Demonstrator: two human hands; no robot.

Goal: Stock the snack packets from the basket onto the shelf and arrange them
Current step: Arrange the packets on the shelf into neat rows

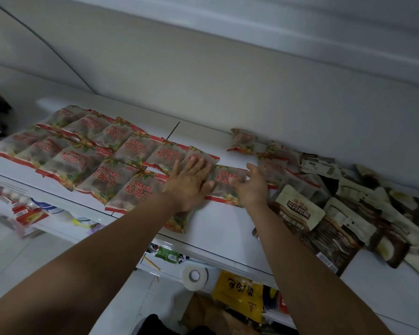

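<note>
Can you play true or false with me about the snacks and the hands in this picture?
1. The left hand lies flat on the red-labelled packets. True.
2. The brown packets are to the left of the red-labelled ones. False: they lie at the right end of the white shelf.
3. One lone packet lies near the back of the shelf, apart from the neat rows. True.
4. The right hand is holding a roll of tape. False: the roll of tape sits lower down, below the shelf, and the right hand touches a red packet.
</note>
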